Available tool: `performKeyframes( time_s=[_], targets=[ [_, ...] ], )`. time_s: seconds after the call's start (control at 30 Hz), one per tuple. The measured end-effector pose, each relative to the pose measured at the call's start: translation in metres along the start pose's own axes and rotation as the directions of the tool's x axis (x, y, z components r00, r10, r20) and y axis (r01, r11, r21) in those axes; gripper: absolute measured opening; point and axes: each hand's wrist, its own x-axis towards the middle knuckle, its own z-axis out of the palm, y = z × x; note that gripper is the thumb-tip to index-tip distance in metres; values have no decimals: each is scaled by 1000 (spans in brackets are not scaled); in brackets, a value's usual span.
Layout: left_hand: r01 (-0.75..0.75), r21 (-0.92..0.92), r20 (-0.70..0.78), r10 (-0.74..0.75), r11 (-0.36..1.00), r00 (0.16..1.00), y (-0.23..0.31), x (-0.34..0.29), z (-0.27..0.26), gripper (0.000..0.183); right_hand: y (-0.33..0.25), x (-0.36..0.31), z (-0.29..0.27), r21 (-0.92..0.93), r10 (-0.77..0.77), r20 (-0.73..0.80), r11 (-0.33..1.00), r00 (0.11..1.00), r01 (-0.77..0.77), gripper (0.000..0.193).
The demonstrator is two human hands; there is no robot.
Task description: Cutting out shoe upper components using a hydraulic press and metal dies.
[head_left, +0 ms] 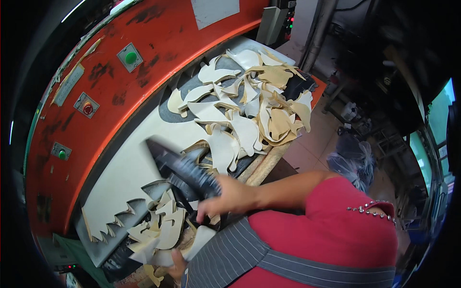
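1. At the far left stands the orange machine head of a cutting press. It carries two green buttons and one red button, and its paint is scratched and dirty.
2. Under the machine head lies a pale cream sheet on the desk. Its lower edge is cut into a row of sharp, tooth-like notches.
3. Low in the picture, the left hand holds a stack of cream cut pieces. Only some fingers show under the stack; they curl around the lowest piece and press it from below. The pieces fan out above the hand, over the desk edge. They are flat and thin, with curved and pointed outlines.
4. A little to the right, the right hand is closed around a dark cutting die. The fingers are bent down over its near end, pressed together. The die is blurred, so its details are not clear; it looks long and black, and it points up and left from the hand, above the cream sheet.
5. Further right and higher, a big loose pile of cream and tan cut pieces lies on the desk, well apart from both hands.
6. At the right edge, the person wears a red top and a grey striped apron.
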Motion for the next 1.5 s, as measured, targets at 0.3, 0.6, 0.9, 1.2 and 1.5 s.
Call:
performKeyframes(
  time_s=[0.3,0.6,0.9,1.2,1.5],
  targets=[
    [-183,651,-745,666,736,30,122,-60,85,55,-20,8,-54,140,-255,-159,950,954,277,31],
    [-864,-308,-905,157,398,395,147,-58,43,38,-13,13,-44,-825,-153,-214,558,965,-94,46],
    [-854,-491,-740,435,175,514,152,-24,45,41,53,37,-30,-959,132,-270,54,954,-279,52],
    [-585,-567,-770,-121,580,627,42,12,14,29,69,28,-47,-974,-4,-138,183,990,-135,69],
    [-515,-290,-883,-18,806,468,56,8,22,25,61,17,-71,-985,-363,-134,-56,922,-165,68]
  ],
)
